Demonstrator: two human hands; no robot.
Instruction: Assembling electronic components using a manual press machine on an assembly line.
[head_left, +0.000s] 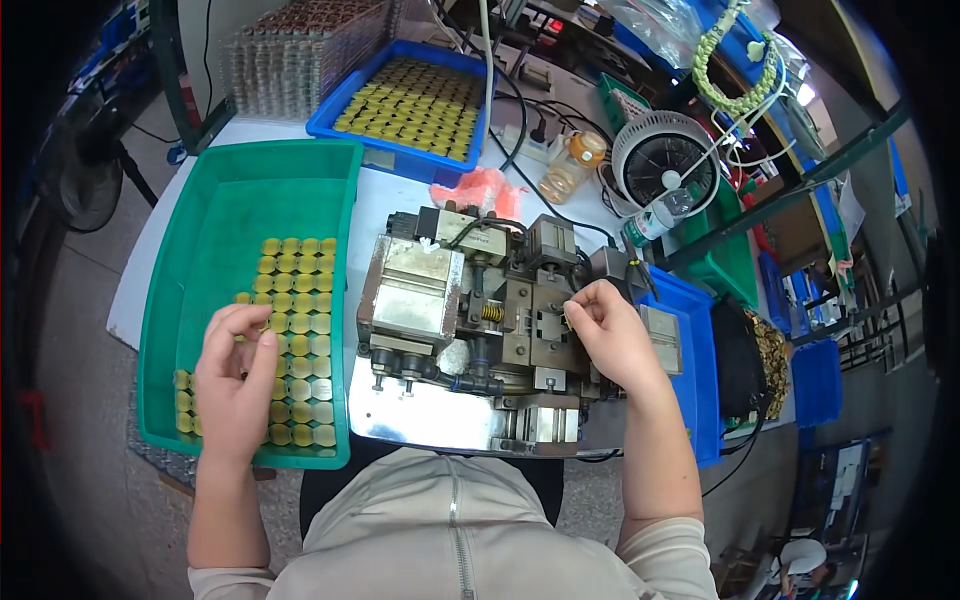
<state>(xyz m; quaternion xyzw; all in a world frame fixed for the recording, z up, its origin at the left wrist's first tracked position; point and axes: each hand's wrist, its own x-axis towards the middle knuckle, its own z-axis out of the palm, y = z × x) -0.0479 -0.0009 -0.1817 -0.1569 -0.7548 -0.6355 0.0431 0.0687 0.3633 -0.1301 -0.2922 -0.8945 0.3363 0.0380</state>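
1. Left hand (232,390): curled over small yellow scalloped pieces (302,345), thumb and forefinger close together; whether it pinches one, I cannot tell.
2. Right hand (612,340): fingertips drawn together at a grey metal machine (410,290); anything between them is too small to tell.
3. Deep green plastic bin (250,200): holds those pieces, mostly rowed along its right side, some at lower left.
4. Blue plastic tray (385,160) behind: covered with yellow, dark-marked parts (420,100) in rows.

The left hand (237,388) curled above yellow, rounded parts (302,302) in a green plastic tray (250,200). The right hand (612,338) reached over a metal bench machine (515,325).
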